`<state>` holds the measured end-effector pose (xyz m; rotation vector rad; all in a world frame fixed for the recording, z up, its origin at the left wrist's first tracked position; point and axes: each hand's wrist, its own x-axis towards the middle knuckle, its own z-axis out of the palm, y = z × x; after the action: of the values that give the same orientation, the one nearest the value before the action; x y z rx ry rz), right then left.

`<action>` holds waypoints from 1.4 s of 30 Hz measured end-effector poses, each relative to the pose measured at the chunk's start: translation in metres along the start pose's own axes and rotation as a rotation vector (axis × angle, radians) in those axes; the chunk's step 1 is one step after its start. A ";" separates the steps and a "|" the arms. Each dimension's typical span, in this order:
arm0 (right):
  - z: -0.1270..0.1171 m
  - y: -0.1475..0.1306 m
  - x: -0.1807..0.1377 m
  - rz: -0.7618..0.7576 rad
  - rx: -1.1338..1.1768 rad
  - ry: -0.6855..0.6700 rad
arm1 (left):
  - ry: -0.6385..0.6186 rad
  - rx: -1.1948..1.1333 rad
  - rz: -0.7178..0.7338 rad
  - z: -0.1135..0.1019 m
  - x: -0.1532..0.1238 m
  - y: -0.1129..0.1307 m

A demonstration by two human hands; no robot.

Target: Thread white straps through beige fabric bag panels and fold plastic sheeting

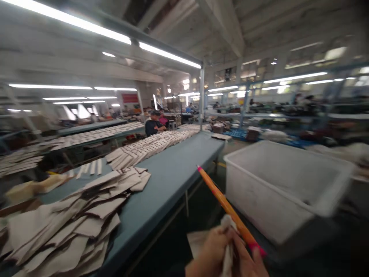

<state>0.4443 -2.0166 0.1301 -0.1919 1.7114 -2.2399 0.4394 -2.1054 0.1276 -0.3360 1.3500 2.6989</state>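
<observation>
An orange pen [220, 198] with pink ends and a thin pale tip slants up and left from my right hand [249, 257]. My right hand's fingers are closed around its lower end, partly cut off by the frame's bottom edge. Pressed close beside it, my left hand [209, 246] is closed on a crumpled white cloth [227, 234], which runs down between both hands. A flat pale piece [196, 242] sticks out behind my left hand; whether it is held cannot be made out.
A blue-grey worktable [173, 161] runs away on the left. Loose beige fabric pieces [83, 223] heap near me, with overlapping rows [150, 146] farther along. A large white plastic bin [259, 192] stands at right. A person [154, 123] sits beyond the table, near a post [201, 96].
</observation>
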 end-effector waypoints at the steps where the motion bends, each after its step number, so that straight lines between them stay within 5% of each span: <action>1: -0.005 0.002 0.000 0.025 0.023 0.054 | 0.005 -0.015 -0.014 0.000 0.011 -0.003; 7: -0.007 0.012 0.013 0.051 0.453 0.036 | 0.027 -0.044 -0.088 0.006 0.047 -0.008; 11: -0.022 0.017 0.015 0.022 0.456 0.081 | 0.058 -0.044 -0.147 0.022 0.063 -0.013; 17: -0.084 0.004 0.021 -0.060 0.468 0.199 | -0.129 -0.044 -0.305 0.064 0.086 -0.035; 20: -0.129 -0.004 0.022 -0.140 0.226 0.312 | -0.183 0.026 -0.306 0.094 0.095 -0.053; 27: -0.259 -0.027 0.013 -0.234 -0.471 0.400 | -0.316 0.302 -0.002 0.207 0.129 -0.127; 37: -0.434 -0.063 -0.018 -0.293 -0.747 0.548 | -0.342 0.210 -0.219 0.382 0.178 -0.252; 42: -0.495 -0.085 -0.049 -0.218 -0.653 0.579 | -0.441 0.309 -0.551 0.453 0.196 -0.286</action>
<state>0.3312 -1.5271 0.0795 0.1576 2.8210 -1.8921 0.2364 -1.5728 0.1214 -0.0574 1.2763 1.9366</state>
